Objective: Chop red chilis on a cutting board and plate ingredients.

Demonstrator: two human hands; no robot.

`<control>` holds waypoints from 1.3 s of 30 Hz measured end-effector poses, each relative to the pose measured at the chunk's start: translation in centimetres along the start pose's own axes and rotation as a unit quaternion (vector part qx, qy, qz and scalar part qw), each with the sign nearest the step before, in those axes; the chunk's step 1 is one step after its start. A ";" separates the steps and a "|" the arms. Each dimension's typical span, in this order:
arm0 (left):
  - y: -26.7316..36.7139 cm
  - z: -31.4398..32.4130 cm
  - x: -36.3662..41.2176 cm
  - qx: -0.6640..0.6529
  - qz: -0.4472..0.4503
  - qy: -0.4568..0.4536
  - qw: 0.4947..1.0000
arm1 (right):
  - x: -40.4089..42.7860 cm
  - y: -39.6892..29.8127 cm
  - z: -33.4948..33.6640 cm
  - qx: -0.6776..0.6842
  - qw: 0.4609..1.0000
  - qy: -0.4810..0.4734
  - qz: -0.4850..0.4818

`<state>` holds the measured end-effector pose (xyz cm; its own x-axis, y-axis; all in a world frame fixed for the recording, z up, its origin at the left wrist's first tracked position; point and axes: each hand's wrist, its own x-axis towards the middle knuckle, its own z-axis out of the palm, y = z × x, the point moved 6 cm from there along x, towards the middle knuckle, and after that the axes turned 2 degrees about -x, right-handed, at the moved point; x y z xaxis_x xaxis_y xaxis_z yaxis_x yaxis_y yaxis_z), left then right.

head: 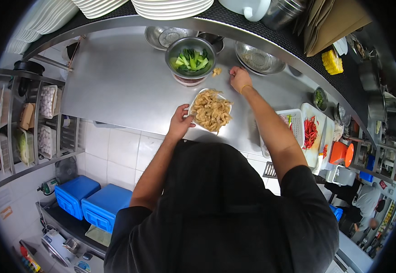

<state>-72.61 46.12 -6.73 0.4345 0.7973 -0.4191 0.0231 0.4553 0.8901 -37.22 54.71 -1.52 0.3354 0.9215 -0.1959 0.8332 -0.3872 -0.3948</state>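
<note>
A white plate heaped with pale brown, fried-looking food pieces stands near the counter's front edge. My left hand is at its left rim, thumb and fingers apart around the edge. My right hand is farther back, right of a few small yellowish pieces on the steel counter; its fingers are bent, and whether they hold anything is hidden. A steel bowl with cut leafy greens sits behind the plate, on top of another container.
Steel colanders stand at the back under a shelf of white plates. To the right are a white basket, a cutting board with cut red chillies and a knife. A co-worker is far right.
</note>
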 end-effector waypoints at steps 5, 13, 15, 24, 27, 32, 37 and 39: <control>0.4 1.8 1.0 -0.004 0.011 -0.039 0.999 | 1.2 -0.6 -1.6 0.024 0.991 0.078 -0.109; -0.9 0.5 1.5 -0.026 0.029 -0.015 0.999 | 0.6 -5.8 0.0 -0.052 0.988 -0.009 -0.142; -1.2 0.4 1.8 -0.031 0.045 -0.015 0.998 | 0.4 -4.5 -0.1 -0.003 0.992 -0.003 -0.129; 0.2 -0.5 0.5 -0.002 0.071 -0.024 0.997 | -14.1 -8.2 -10.8 0.282 0.951 0.010 -0.125; 0.8 -0.8 0.0 0.004 0.066 -0.048 0.997 | -19.0 -18.7 -17.9 0.299 0.929 -0.011 -0.219; 1.6 -1.4 -1.2 -0.021 0.079 -0.054 0.995 | -26.7 -38.4 -30.2 0.195 0.825 0.047 -0.528; -0.2 -1.2 -1.7 -0.015 0.053 -0.061 0.997 | -25.7 -54.8 -34.8 0.099 0.754 0.143 -0.633; -0.3 -0.9 -1.4 -0.009 0.069 -0.064 0.996 | -21.4 -60.5 -35.9 0.008 0.693 0.327 -0.642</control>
<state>-74.07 45.24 -6.53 0.5428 0.7969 -0.2654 -0.0599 0.3519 0.9341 -79.04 59.51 58.84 -0.5470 0.3211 0.7731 0.6254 0.7707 0.1223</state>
